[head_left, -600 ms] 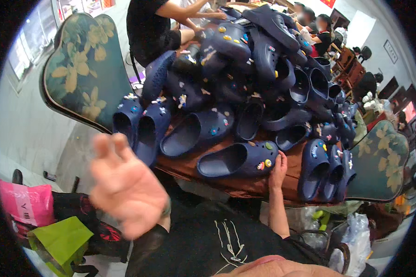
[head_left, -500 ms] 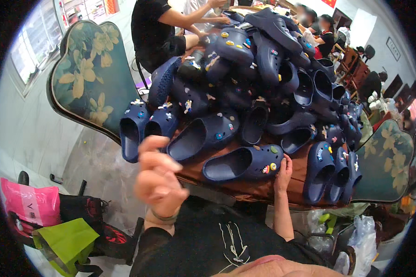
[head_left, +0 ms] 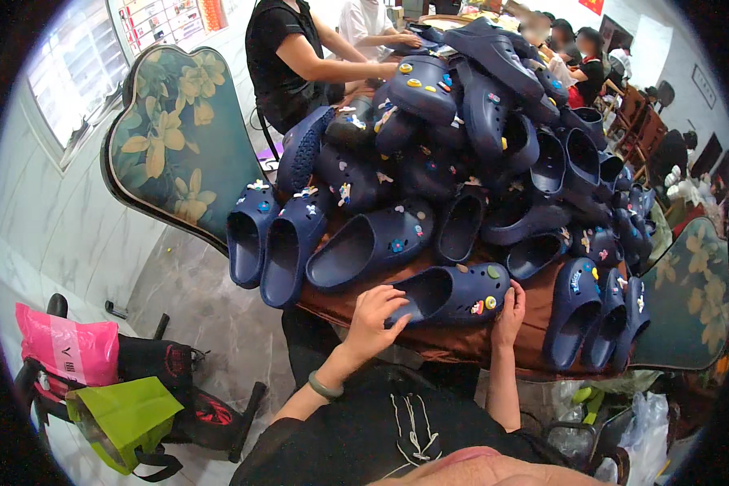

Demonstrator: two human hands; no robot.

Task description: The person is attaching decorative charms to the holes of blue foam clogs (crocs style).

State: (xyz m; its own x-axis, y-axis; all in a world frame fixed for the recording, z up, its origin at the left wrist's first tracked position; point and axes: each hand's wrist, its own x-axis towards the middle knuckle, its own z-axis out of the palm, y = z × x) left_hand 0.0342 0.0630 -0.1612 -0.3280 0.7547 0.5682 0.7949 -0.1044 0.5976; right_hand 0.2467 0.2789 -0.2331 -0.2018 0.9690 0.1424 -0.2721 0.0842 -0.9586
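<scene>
A navy blue clog (head_left: pixel 437 293) with a green charm, a yellow round charm and other small charms on its upper lies sideways at the table's near edge. My left hand (head_left: pixel 373 320) has its fingers curled over the heel rim, the thumb on the near side. At the toe end, my right hand (head_left: pixel 509 314) grips the clog's side, part of its fingers hidden behind it. Just beyond lies another navy clog (head_left: pixel 373 243) with blue charms. Left of that, two clogs (head_left: pixel 293 251) stand side by side, heels toward me.
A high pile of navy clogs (head_left: pixel 429 89) covers the brown tablecloth (head_left: pixel 332 304). More clogs (head_left: pixel 573 312) stand at right. Flowered chair backs (head_left: pixel 182 138) flank the table. A pink package (head_left: pixel 65 344) and green bag (head_left: pixel 130 417) lie low left. A person in black (head_left: pixel 292 57) works across the table.
My left hand has come down and to the right onto the clog's heel. The right hand stays at the toe. The whole view has shifted slightly.
</scene>
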